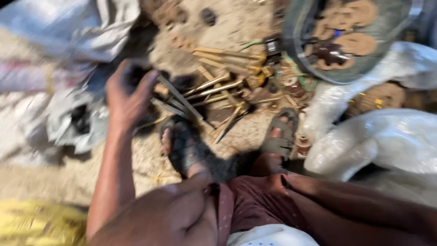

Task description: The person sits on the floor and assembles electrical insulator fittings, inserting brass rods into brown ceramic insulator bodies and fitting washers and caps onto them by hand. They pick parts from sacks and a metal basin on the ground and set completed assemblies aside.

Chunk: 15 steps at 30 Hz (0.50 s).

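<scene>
Squatting on sandy floor (150, 159), sandalled feet planted either side of the work. My left hand (129, 93) is reached out ahead; its fingers (148, 86) are curled closed around something dark, blurred past naming, with a flat grey metal strip (180, 96) running from just beside them toward the pile of brass-coloured rods (223, 86). The pile lies just beyond my feet, likely so everything stays in arm's reach. My right hand (296, 181) rests by my knee; whether its fingers grip anything I cannot tell. A round basin (296, 32) of brown pieces sits far right, cut off at the top. White sacks (378, 136) crowd the right.
</scene>
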Motion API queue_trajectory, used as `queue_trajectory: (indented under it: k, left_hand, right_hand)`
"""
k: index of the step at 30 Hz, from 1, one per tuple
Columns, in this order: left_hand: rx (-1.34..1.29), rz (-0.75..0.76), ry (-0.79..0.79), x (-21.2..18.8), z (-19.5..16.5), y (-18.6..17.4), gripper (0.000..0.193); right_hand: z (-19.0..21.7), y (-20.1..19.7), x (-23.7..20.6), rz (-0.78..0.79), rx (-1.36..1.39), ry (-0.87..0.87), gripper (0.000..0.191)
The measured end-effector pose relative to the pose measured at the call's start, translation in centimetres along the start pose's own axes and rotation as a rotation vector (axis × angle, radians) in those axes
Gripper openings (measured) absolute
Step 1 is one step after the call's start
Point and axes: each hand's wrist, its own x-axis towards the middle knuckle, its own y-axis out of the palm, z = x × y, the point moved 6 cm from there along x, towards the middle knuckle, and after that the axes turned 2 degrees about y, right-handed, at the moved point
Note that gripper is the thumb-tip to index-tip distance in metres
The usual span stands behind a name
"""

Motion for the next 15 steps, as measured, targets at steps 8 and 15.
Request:
queue_trajectory:
  k: [8,15]
  left_hand:
    - [-0.135,-0.171,0.031,0.6,1.0,-0.4,0.017]
    - [-0.012,0.039,0.155,0.0,-0.5,0.8,0.024]
  right_hand:
    - [28.7,20.5,0.0,0.213,-0.365,-0.788,0.038]
    - [27.9,22.2,1.3,0.377,-0.410,-0.667,0.022]
